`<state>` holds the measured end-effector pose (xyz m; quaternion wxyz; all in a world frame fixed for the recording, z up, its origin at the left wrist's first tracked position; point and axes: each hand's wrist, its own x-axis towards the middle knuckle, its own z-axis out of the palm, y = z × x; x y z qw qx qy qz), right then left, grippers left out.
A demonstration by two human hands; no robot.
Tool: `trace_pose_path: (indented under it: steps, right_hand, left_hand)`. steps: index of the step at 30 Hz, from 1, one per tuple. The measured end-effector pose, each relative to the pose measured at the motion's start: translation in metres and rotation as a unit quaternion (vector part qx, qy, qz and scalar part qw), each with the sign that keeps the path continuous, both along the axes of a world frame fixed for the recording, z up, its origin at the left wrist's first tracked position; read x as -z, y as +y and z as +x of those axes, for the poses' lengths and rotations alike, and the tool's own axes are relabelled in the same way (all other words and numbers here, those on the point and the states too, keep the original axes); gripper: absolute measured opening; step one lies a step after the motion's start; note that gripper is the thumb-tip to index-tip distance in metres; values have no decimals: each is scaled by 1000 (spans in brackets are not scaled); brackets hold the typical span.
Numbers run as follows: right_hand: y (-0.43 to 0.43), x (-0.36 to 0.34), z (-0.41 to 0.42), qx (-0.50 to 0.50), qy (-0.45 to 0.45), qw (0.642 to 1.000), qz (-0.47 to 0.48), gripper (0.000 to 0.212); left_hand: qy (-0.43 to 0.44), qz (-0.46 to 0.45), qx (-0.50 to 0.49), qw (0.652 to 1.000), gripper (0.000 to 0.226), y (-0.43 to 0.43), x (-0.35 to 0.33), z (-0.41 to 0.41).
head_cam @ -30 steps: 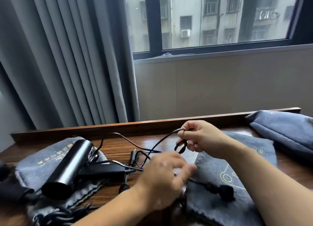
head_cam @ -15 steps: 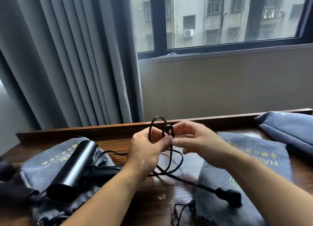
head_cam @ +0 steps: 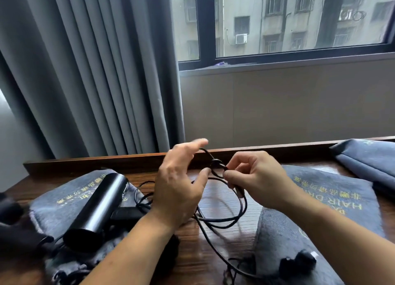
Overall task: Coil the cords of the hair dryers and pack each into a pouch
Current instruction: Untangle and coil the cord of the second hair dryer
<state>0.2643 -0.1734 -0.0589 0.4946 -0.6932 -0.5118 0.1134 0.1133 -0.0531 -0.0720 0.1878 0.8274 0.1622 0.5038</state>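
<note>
While right hand (head_cam: 256,178) pinches the looped cord (head_cam: 215,163), left hand (head_cam: 177,188) spread open beside it

right grip (head_cam: 256,178) pinches cord (head_cam: 218,220) loops | left grip (head_cam: 177,188) spread beside it | hair dryer (head_cam: 100,201) on pouch (head_cam: 64,197)

Dark wooden table (head_cam: 192,263) with raised back lip, bearing grey pouch (head_cam: 64,197) at left, lettered grey pouch (head_cam: 342,195) at right, third pouch (head_cam: 363,156) far right, black cord (head_cam: 222,220) apparently resting between.
</note>
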Motion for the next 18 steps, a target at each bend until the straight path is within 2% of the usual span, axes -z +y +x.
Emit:
trace_pose_path:
  steps: [1,2,4,9,14,16,18]
  right_hand:
    - [-2,-2,1,-10,-6,1000,-4,14]
    - [-5,-4,0,-26,-12,1000,-10,15]
    - [-9,-8,-1,-43,-44,998,-20,15]
    - [-12,-8,3,-8,-93,995,17,15]
    - [-12,-9,-2,-33,-94,994,39,18]
    - [-11,-11,0,-43,-56,996,54,20]
    - [-11,-14,3,-54,-11,996,66,21]
  left_hand:
    - [25,57,3,998,43,0,-1,0]
    - [49,76,6,996,40,-1,-1,-1]
    - [92,68,18,993,42,-6,-4,-3]
    - [164,47,36,985,43,-8,-18,-6]
    - [176,35,26,984,21,-5,-34,-4]
    - [170,-11,35,985,12,-6,-40,-1]
    - [153,-108,52,981,8,-9,-42,2]
